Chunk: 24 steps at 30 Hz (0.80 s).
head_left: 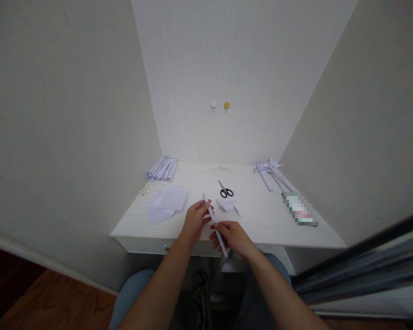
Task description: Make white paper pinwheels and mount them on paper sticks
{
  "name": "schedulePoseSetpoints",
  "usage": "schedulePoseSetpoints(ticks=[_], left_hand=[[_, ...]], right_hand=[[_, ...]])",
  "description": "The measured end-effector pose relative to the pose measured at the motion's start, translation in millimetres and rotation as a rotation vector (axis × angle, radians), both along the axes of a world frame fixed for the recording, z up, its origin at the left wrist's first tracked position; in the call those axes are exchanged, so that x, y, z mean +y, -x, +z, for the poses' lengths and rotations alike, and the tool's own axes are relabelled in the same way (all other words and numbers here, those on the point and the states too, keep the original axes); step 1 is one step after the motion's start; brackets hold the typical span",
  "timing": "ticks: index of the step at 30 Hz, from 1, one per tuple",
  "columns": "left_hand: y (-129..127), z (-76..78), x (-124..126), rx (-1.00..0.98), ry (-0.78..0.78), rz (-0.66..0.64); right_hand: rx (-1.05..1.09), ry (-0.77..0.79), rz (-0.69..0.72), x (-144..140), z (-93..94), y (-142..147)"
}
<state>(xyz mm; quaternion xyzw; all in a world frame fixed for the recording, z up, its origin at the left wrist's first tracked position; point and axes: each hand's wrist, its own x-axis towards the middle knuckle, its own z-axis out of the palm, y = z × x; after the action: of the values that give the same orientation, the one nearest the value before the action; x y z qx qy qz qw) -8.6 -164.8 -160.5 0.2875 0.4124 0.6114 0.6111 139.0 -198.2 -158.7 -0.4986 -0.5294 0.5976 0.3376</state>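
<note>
Left hand (194,221), head view: fingers closed on the paper tube near its far end, on the wearer's side of the scissors (224,189) and to their left.
Right hand (237,236): thumb and fingers pinch the same tube lower down, on the wearer's side of the scissors; the hands are near each other.
Paper tube (223,244): white, slim, held slantwise, its far end left of the scissors, its near end past the table edge.
Scissors: black-handled, lying on the white table (261,227), blades pointing away from the wearer.
Creased paper (226,205): just beside the scissors, on the wearer's side.
Flat sheets (174,200): white, overlapping, left of the scissors.
Small white pieces (145,190): farther left of the scissors; too small to identify.
Tube bundle (163,168): white tubes side by side, left of and beyond the scissors.
Flared-end tubes (265,180): several, overlapping, right of and beyond the scissors.
Flat device (299,208): dark-edged, face pixelated, well right of the scissors.
Wall hooks (226,105): one white, one yellow, above and beyond the scissors.
</note>
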Motion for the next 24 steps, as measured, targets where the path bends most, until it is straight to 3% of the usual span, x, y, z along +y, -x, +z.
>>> schedulePoseSetpoints(ticks=[4,9,14,19,24], left_hand=[[5,-2.7,7,0.079,0.046,0.013],[-3,-1.5,17,0.275,0.115,-0.035],[-23,3.2,37,0.54,0.162,-0.144],[-27,4.9,55,0.81,0.163,-0.269],[-22,9.2,61,1.036,0.095,-0.308]], right_hand=[[-0.186,-0.177,-0.159,12,2.9,-28],[-0.436,-0.367,-0.395,54,3.5,-61],[-0.592,-0.458,-0.295,80,-9.0,-54],[-0.707,-0.549,-0.241,70,-16.3,-44],[-0.756,-0.592,-0.261,66,-15.6,-42]])
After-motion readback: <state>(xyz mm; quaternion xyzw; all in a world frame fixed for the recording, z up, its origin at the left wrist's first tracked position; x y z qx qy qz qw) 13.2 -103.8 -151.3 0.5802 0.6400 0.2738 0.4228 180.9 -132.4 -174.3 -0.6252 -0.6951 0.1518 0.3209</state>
